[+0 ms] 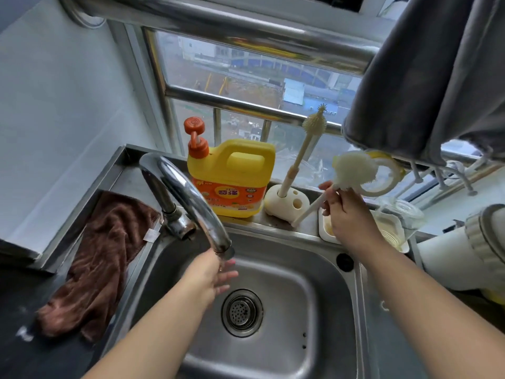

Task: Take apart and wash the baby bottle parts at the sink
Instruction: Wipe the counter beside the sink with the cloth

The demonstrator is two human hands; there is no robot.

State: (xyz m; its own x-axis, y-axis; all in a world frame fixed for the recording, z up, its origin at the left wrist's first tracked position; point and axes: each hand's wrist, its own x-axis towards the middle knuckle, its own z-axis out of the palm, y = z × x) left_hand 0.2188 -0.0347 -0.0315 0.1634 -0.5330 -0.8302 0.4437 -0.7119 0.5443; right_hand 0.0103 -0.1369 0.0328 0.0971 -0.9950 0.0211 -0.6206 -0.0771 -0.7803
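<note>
My right hand [345,214] grips the handle of a white bottle brush [354,172], its bristly head raised above the sink's back ledge. A thinner nipple brush [303,149] stands upright in a cream holder [285,203] just left of it. My left hand [216,274] is open, fingers straight, under the faucet spout [191,198], where water runs over it. The steel sink [322,296] holds nothing but its drain strainer [241,311]. Clear bottle parts [401,217] lie in a white tray [325,231] on the right, partly hidden behind my right wrist.
A yellow dish soap jug [235,181] with an orange pump stands on the back ledge. A brown cloth [95,263] drapes over the sink's left edge. A grey towel [426,77] hangs top right. A white appliance [481,242] sits at the right.
</note>
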